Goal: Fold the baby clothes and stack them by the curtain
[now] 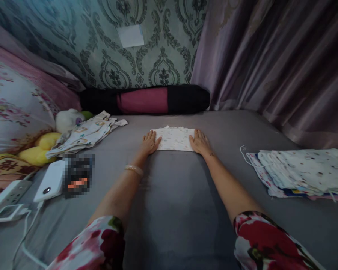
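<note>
A small white patterned cloth [174, 139], folded into a rectangle, lies flat on the grey bed sheet [174, 195]. My left hand [151, 143] rests on its left edge, fingers stretched out and thumb over the fabric. On the opposite edge lies my right hand [199, 141], flat too, with its fingers pointing away from me. Neither hand grips the cloth; both press on its sides. What kind of garment it is I cannot tell in its folded form.
Right: a stack of folded printed clothes [307, 170] with loose strings. Left: a rumpled patterned garment [87, 133], yellow plush toy [41, 150], white power bank [51, 180], power strip [8, 197] and cables. A black-and-pink bolster [142, 100] lies along the wall.
</note>
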Demonstrator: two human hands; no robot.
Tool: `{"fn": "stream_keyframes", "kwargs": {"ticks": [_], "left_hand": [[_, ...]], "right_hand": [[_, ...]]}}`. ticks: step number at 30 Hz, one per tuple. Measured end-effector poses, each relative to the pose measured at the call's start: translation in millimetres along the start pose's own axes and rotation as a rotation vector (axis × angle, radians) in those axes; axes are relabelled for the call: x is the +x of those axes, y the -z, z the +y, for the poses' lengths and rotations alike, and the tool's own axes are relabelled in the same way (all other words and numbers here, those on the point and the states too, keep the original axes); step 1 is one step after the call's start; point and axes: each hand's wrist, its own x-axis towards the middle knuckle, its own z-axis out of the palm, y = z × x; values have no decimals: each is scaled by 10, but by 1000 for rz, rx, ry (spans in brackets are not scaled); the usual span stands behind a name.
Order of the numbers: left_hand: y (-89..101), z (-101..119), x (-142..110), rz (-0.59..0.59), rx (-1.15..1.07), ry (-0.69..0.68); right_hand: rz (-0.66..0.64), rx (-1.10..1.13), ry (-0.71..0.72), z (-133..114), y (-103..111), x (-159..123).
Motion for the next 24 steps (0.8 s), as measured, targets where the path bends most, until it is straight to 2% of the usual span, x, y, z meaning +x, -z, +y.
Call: {"fn": "stream_keyframes", "kwargs": {"ticks": [4, 7, 12, 15, 17, 20, 24], "left_hand": [[89, 69, 58, -65, 8, 41], [101, 159, 70, -39, 0, 94], [11, 309, 19, 201, 21, 125], [1, 359, 8, 347, 38, 75], [2, 379, 15, 396, 47, 35], [-28, 397, 22, 347, 64, 8], [-87, 401, 11, 151, 91, 59]], "right_hand": [[-55, 24, -46, -48, 52, 14], [-112, 33, -97, -99, 95, 17], [-52, 0, -152, -199, 110, 2], [36, -14, -106, -265, 127, -3], [79, -9, -62, -306, 142, -1], [82, -7, -40, -346, 130, -6], [20, -27, -56, -351, 55, -48]]}}
